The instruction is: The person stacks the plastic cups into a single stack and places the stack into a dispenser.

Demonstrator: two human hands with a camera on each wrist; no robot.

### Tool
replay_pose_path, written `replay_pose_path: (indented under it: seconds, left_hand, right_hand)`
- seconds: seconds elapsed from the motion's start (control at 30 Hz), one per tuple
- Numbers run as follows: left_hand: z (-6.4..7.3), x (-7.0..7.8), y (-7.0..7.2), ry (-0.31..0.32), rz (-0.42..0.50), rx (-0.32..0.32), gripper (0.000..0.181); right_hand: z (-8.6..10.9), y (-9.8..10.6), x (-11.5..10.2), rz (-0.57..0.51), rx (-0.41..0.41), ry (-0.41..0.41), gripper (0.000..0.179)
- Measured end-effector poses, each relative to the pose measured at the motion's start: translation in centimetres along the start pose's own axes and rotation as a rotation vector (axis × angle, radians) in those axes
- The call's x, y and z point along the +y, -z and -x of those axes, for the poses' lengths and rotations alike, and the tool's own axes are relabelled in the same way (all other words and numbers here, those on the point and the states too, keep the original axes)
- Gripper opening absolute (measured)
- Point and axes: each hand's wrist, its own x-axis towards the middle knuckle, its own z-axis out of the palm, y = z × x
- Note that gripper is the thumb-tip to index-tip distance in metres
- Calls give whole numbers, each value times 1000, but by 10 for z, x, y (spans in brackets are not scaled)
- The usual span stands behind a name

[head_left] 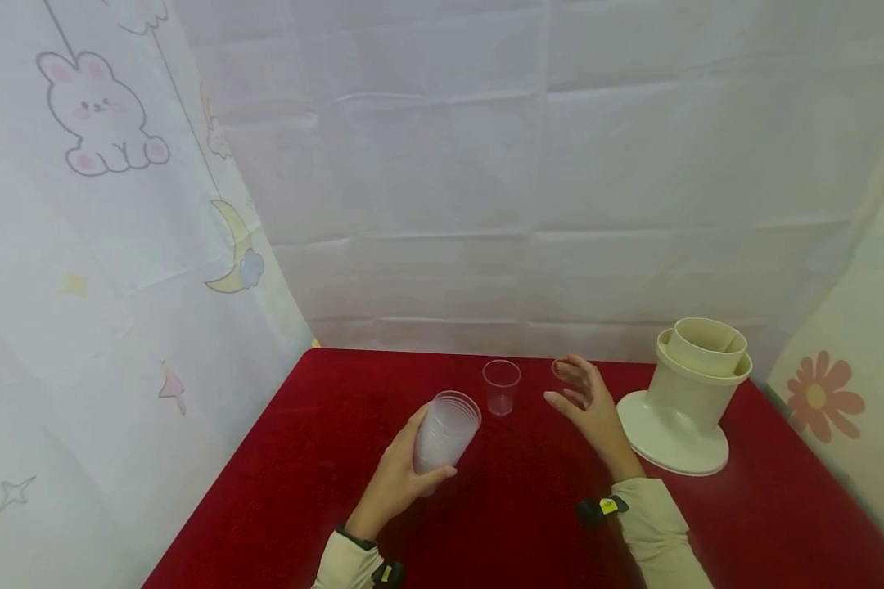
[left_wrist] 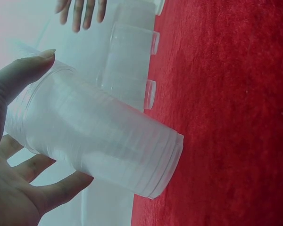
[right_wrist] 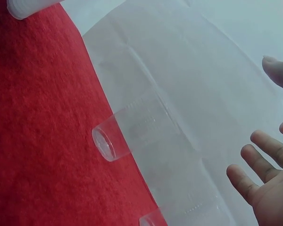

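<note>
My left hand (head_left: 394, 478) grips a stack of nested clear plastic cups (head_left: 445, 438), thumb on one side and fingers round the other. The stack tilts, its open rims leaning up and to the right in the head view. One clear cup (head_left: 502, 394) stands upright on the red cloth just beyond the stack. A second clear cup (right_wrist: 193, 214) stands to its right, mostly hidden behind my right hand (head_left: 593, 409) in the head view. That right hand holds nothing; its fingers are spread and loosely bent, apart from the first cup in the right wrist view.
A cream plastic stand (head_left: 681, 409) with a round base and nested cylinders sits at the right of the table. Red cloth (head_left: 302, 491) covers the table. A white curtain (head_left: 442, 204) hangs behind its far edge, with printed sheets at both sides.
</note>
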Motion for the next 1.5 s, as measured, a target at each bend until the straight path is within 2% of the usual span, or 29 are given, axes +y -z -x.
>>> replay_pose_path:
  seconds: [0.57,1.5]
  left_hand:
    - [1,2,0,0,-3,7,93]
    - [-1,2,0,-2,-11,2,93]
  right_hand:
    - [2,9,13,110,31,-48,75]
    - [1,24,22,117,59,-79,76]
